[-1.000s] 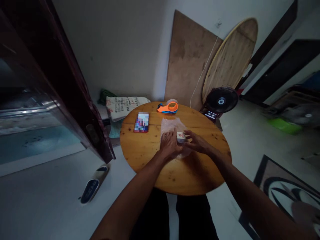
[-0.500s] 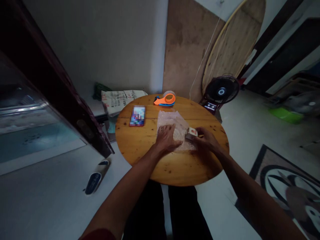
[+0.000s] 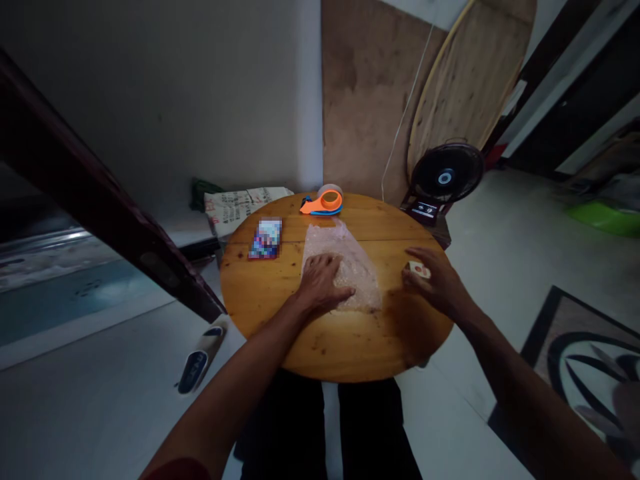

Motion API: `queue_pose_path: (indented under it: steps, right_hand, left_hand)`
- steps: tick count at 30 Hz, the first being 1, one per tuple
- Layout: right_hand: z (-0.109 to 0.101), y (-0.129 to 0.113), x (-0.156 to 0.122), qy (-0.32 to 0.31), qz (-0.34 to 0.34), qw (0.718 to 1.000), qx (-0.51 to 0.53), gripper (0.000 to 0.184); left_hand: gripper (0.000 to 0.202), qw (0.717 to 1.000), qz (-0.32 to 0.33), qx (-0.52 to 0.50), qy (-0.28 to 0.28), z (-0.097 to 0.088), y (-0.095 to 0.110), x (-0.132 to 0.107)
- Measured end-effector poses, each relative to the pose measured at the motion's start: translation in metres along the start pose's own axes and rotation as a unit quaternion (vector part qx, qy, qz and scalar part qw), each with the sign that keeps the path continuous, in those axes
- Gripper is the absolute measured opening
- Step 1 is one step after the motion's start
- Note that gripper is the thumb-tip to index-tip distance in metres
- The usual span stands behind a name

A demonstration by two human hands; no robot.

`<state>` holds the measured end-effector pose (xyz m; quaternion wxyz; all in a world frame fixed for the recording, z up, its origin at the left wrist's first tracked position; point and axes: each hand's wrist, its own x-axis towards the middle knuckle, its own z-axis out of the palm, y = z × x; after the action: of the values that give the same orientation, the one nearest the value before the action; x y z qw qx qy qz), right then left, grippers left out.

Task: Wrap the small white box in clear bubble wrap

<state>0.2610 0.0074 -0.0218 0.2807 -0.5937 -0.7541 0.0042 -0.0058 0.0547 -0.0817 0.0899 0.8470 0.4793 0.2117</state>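
Note:
My left hand [image 3: 320, 283] lies flat, fingers spread, on a sheet of clear bubble wrap [image 3: 350, 263] in the middle of a round wooden table [image 3: 280, 313]. To the right, my right hand [image 3: 436, 283] rests on the table with its fingers curled around a small white box with a red mark [image 3: 419, 269], which sits off the wrap near the table's right edge.
An orange tape dispenser [image 3: 325, 201] sits at the table's far edge and a small colourful packet [image 3: 266, 239] at its left. A black fan [image 3: 445, 177] and leaning wooden boards [image 3: 365, 87] stand behind. A printed sack [image 3: 240, 203], a slipper [image 3: 200, 353] and a rug [image 3: 580, 360] lie on the floor.
My right hand has carried the small white box off the bubble wrap to the right side of the table. My left hand stayed pressed on the wrap.

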Motion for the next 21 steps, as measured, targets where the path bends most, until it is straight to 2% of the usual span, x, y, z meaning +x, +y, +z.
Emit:
queue_pose_path:
  steps: [3,6,8,11,15,21]
  right_hand:
    - [0.03,-0.051,0.015,-0.041,-0.123,0.987,0.099,0.033]
    - [0.071,-0.073,0.041,-0.109,-0.192,0.968,0.116,0.038]
    - [0.093,-0.066,0.059,-0.103,-0.158,0.978,0.091,0.038]
    - [0.11,-0.04,0.08,-0.092,-0.073,0.993,0.011,0.037]
    - [0.115,-0.02,0.088,-0.106,-0.017,0.991,-0.08,0.035]
    - [0.119,-0.026,0.083,-0.086,-0.013,0.989,-0.116,0.036]
  left_hand:
    - [0.073,1.0,-0.005,0.01,0.005,0.002,0.001,0.001]
    - [0.068,1.0,-0.004,0.013,0.005,0.003,0.001,0.002]
    - [0.072,1.0,0.0,0.013,0.005,0.002,0.001,0.003]
    - [0.078,1.0,-0.001,0.012,0.002,-0.001,0.002,0.002]
    - [0.078,1.0,-0.009,0.011,-0.007,-0.004,0.004,0.001]
    - [0.078,1.0,-0.012,0.01,-0.012,-0.003,0.002,0.002]
